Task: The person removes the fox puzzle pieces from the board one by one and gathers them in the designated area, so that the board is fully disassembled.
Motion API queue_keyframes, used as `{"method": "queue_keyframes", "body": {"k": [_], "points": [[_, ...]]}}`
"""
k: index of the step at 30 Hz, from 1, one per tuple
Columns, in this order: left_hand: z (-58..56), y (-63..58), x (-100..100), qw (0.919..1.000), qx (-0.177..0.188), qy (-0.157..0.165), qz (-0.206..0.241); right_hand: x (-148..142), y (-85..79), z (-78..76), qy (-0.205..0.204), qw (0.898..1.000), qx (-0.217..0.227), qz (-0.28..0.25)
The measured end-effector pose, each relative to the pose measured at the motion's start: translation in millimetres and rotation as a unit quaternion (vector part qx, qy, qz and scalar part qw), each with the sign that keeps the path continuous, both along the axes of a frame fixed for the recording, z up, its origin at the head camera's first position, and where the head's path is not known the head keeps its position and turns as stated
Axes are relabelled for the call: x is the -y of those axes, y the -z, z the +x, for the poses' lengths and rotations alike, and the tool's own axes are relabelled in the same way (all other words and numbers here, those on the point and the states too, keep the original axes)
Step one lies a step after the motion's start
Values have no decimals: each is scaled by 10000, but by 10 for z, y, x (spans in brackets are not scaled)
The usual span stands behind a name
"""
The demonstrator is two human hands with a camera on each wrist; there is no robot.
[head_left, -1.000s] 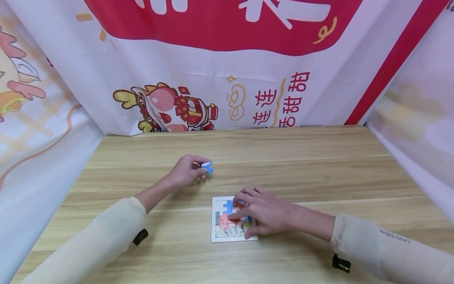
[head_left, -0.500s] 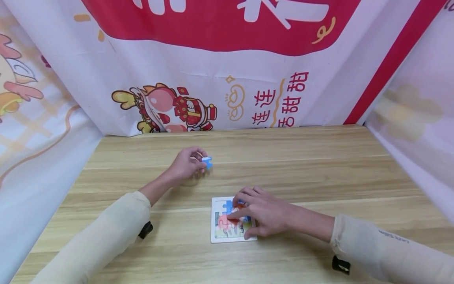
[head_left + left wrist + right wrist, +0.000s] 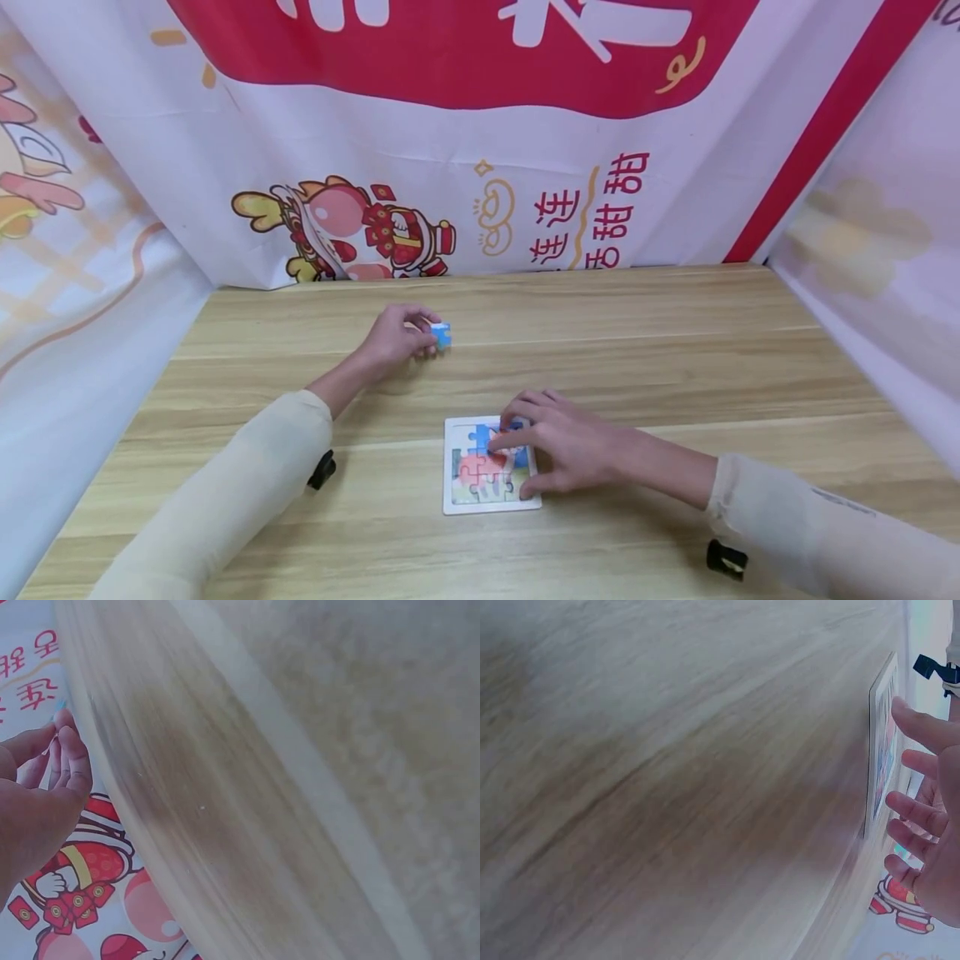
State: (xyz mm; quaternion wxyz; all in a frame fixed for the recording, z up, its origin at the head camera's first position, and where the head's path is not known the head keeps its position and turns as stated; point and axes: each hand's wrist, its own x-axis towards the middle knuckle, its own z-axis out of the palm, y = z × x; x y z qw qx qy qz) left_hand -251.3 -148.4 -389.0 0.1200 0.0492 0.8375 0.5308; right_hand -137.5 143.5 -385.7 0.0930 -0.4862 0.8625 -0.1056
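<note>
My left hand point(image 3: 392, 340) pinches a blue jigsaw piece point(image 3: 442, 335) between thumb and fingers, beyond and left of the puzzle. In the left wrist view the same hand point(image 3: 37, 795) shows curled fingers, its piece mostly hidden. Nearer to me lies a small jigsaw tray point(image 3: 491, 509) with a white frame, holding interlocked pieces of a red, blue and green picture. A pale gap shows at its upper left corner. Over the tray's right side spreads my right hand point(image 3: 573, 442), fingers loosely bent and covering part of the picture. The right wrist view shows that hand point(image 3: 937, 825) beside the tray's edge.
Everything lies on a wood-grain table point(image 3: 637, 342). A white and red printed cloth point(image 3: 420, 133) hangs behind its far edge, and printed cloths also stand at the left and right sides. Dark straps point(image 3: 726, 560) hang below the sleeves.
My left hand has moved slightly away from me, and the blue jigsaw piece has turned in its pinch. My right index finger has lifted and drawn back a little from the red part of the puzzle.
</note>
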Motion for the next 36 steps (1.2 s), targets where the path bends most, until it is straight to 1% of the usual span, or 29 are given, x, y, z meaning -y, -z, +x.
{"method": "queue_keyframes", "body": {"k": [5, 11, 16, 20, 25, 28, 33, 36], "points": [[-109, 50, 37, 9998, 143, -153, 22, -35, 17, -10, 66, 9999, 5, 82], [-218, 100, 53, 9989, 15, -375, -278, -47, 30, -5, 106, 9999, 39, 88], [-263, 100, 26, 9975, -70, -404, -580, -49, 30, -9, 117, 9999, 40, 80], [-299, 99, 12, 9957, -215, -491, -759, -45, 31, -11, 96, 9999, -25, 59], [-339, 121, 19, 9928, -539, -445, -973, -42, 33, -11, 61, 9999, -150, 61], [-347, 135, 32, 9901, -643, -429, -1171, -38, 33, -12, 43, 9998, -186, 65], [-344, 143, 34, 9818, -921, -320, -1632, -34, 31, -13, 35, 9998, -180, 88], [-330, 130, 25, 9830, -858, -246, -1606, -35, 33, -15, 49, 9998, -164, 92]]}}
